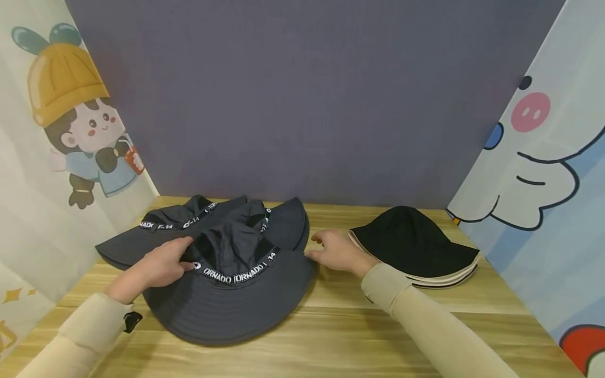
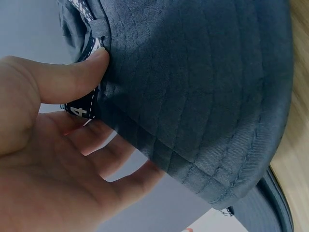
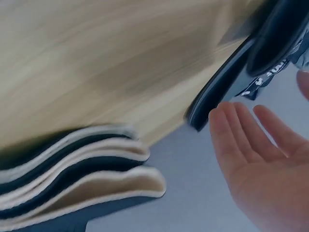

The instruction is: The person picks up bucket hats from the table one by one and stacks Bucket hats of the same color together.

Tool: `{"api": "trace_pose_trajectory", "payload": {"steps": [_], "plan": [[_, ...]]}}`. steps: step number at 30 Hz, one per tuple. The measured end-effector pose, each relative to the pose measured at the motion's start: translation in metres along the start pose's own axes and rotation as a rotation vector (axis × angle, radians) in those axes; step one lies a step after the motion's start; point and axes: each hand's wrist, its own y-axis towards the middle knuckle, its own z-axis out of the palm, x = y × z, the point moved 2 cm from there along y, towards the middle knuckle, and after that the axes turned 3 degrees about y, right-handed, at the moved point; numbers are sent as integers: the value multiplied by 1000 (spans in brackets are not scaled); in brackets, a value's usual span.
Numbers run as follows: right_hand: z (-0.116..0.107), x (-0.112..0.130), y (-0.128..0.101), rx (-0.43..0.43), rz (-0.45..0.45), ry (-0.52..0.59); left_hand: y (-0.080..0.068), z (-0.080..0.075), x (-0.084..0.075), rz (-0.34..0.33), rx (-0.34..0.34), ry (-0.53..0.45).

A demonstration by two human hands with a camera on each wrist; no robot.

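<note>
Grey quilted bucket hat pinched by left hand, right hand relaxed, empty.

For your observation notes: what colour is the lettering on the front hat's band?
White lettering on a black band, clearest in the head view.

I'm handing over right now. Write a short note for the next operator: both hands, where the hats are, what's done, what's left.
Left hand: grips the front grey hat at its lettered band, thumb on the crown side.
Right hand: open, fingers at that hat's right brim edge, holding nothing.
Hats: the front grey hat overlaps two more grey hats behind it; the black-and-cream stack sits at the right of the wooden table.
Done: nothing visibly sorted or moved across.
Left: probably the front grey hat first, then the other two.
</note>
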Motion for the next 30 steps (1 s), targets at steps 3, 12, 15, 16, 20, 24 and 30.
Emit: {"api": "trace_pose_trajectory", "payload": {"steps": [3, 12, 15, 16, 20, 24, 30], "plan": [[7, 8, 7, 40, -9, 38, 0, 1, -3, 2, 5, -4], [22, 18, 6, 113, 39, 22, 0, 2, -15, 4, 26, -1], [25, 18, 4, 137, 34, 25, 0, 4, -18, 7, 29, 7], [26, 18, 2, 144, 30, 22, 0, 5, -19, 6, 31, 10], [23, 17, -5, 152, 14, 16, 0, 6, -26, 15, 40, 14], [18, 16, -18, 148, 20, 24, 0, 7, -35, 48, 35, 16], [8, 11, -38, 108, 49, -2, 3, 12, -50, 70, 50, 16]]}}
